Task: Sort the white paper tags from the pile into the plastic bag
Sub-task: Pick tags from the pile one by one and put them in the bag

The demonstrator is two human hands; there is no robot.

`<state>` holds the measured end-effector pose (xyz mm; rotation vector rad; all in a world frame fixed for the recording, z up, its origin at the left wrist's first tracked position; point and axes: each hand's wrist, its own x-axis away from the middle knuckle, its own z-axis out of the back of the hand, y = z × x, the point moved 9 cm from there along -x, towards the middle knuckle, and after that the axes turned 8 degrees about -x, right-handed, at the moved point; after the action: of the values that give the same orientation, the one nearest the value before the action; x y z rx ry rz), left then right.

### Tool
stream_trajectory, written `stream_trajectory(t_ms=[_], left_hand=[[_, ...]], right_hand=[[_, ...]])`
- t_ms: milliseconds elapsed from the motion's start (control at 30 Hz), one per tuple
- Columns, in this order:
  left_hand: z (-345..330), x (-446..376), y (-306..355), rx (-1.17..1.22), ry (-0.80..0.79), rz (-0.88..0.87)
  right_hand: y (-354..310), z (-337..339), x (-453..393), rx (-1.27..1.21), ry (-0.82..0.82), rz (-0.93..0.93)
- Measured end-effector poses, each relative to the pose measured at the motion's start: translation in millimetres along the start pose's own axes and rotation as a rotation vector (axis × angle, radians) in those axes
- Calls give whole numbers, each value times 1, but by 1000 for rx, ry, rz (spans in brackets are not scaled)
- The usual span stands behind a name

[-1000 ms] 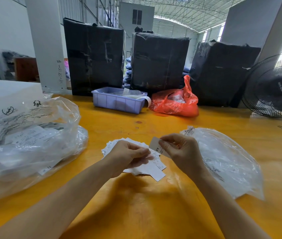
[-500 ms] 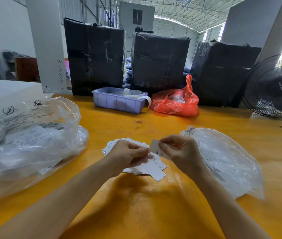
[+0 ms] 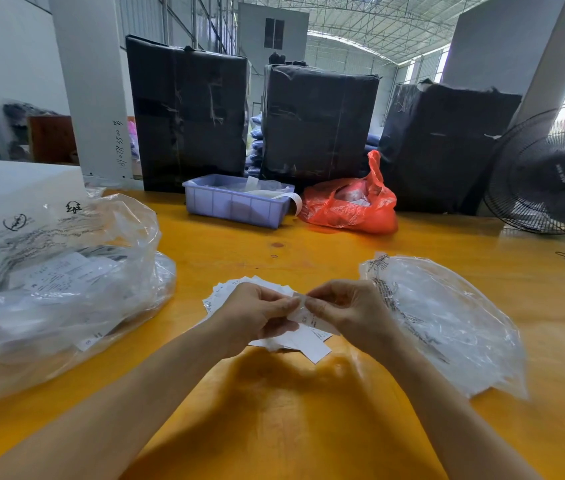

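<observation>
Because a paper tag is thin, light and bendable, it will curl or slide off its neighbours at a touch — best taken by an edge or corner, pinched flat between thumb and fingertip, one at a time.

At the far left of the table [image 3: 274, 427] lies a big clear bag [image 3: 66, 289] with printed sheets showing through it (not obviously the target bag). Next comes the pile of white tags [image 3: 308, 344], fanned out on the yellow surface near the middle. Over it the left hand [image 3: 257, 317] has its fingers curled in, thumb and fingertips nipping one end of a single tag [image 3: 300, 306]; the right hand [image 3: 347, 306] pinches the same tag from the other side, so the slip is held between both hands just above the pile.

Just beside the right hand lies the flat plastic bag [image 3: 447, 323] — slippery, limp film, whose mouth will likely need lifting by one layer before a tag can slip in. Whether any tags are inside it, I cannot tell.
</observation>
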<state>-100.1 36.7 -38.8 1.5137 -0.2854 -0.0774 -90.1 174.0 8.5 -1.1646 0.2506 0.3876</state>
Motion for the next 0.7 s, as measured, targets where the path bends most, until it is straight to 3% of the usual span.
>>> stream_trajectory(t_ms=[433, 700], left_hand=[[-2, 2, 3, -37, -42, -17], [-5, 2, 4, -13, -51, -19]], right_hand=[[-5, 28, -3, -143, 230, 37], [-8, 19, -1, 43, 183, 101]])
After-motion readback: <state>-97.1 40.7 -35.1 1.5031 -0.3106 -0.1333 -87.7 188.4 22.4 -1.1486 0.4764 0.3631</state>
